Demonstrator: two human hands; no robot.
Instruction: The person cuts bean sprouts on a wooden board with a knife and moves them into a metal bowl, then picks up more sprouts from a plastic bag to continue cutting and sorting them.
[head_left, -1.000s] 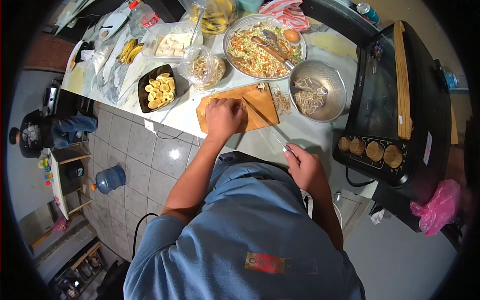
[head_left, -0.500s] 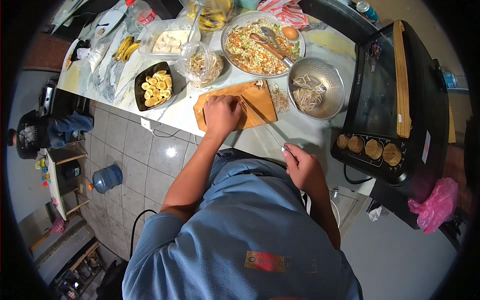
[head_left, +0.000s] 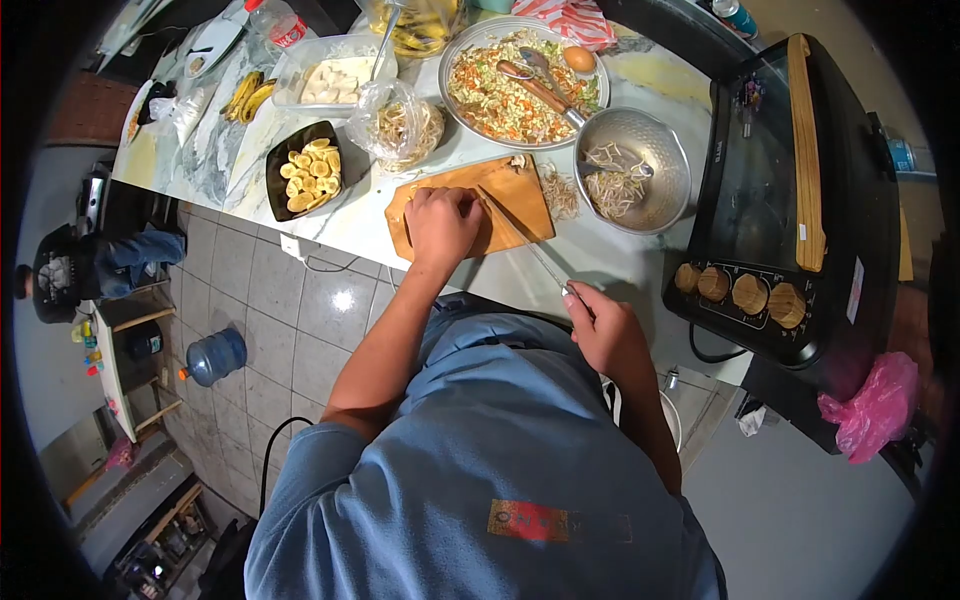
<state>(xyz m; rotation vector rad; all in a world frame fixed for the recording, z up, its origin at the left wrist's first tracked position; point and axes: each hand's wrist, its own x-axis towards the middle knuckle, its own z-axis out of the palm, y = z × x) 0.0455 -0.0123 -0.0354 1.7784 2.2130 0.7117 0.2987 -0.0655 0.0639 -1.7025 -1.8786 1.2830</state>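
Observation:
My left hand (head_left: 441, 225) rests on the wooden cutting board (head_left: 522, 208) with its fingers curled down. Whatever lies under those fingers is hidden. A long, thin-bladed knife (head_left: 533, 245) is gripped by its handle in my right hand (head_left: 606, 330), at the counter's front edge. Its blade slants up and left across the board, and the tip lies close beside my left fingers. Small pale scraps (head_left: 519, 162) sit at the board's top corner. Loose bean sprouts (head_left: 559, 192) lie just right of the board.
A metal bowl of sprouts (head_left: 655, 160), a round tray of chopped vegetables (head_left: 470, 120), an egg (head_left: 578, 59) and a bag of sprouts (head_left: 410, 135) stand behind. A black dish (head_left: 275, 185) holds banana slices. A black oven (head_left: 765, 200) stands right. One person (head_left: 75, 265) is far left.
The knife's tip has shifted very slightly up and left beside my left fingers. Both hands stay almost in place, and the view has tilted a little.

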